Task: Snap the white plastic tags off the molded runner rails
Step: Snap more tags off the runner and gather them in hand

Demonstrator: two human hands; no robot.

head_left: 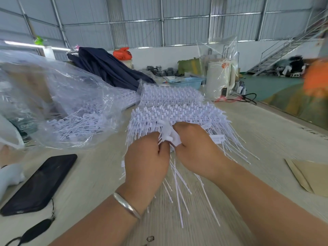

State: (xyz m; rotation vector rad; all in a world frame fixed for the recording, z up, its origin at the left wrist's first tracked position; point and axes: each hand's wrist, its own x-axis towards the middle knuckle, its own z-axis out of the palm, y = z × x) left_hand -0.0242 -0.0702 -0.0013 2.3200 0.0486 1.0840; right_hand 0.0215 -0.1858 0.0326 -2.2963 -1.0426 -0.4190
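1. The left hand (145,157) sits at frame centre, fingers curled around a bundle of white plastic tags (177,178) whose thin tails fan toward the lower centre of the frame.
2. The right hand (197,146) sits just right of it, fingers curled and pinching the white heads of the same bundle (170,135); the two hands touch at the knuckles.
3. A silver bangle (126,205) circles the left wrist.
4. The molded runner rails (174,110), with tags attached, lie stacked on the tabletop (266,139) directly above the hands in the frame; a second stack (168,94) lies beyond it.
5. A clear plastic bag (58,96) occupies the left of the frame and contains loose white tags (78,123).
6. A black phone (40,183) lies at lower left, with a black face mask (36,229) below it.
7. Dark blue cloth (108,68) lies at upper centre-left, with an orange bag (122,53) behind it.
8. A blue basket (186,82) and a white appliance (219,79) wrapped in clear film stand at upper centre-right.
9. Brown card (308,176) lies at the right edge.
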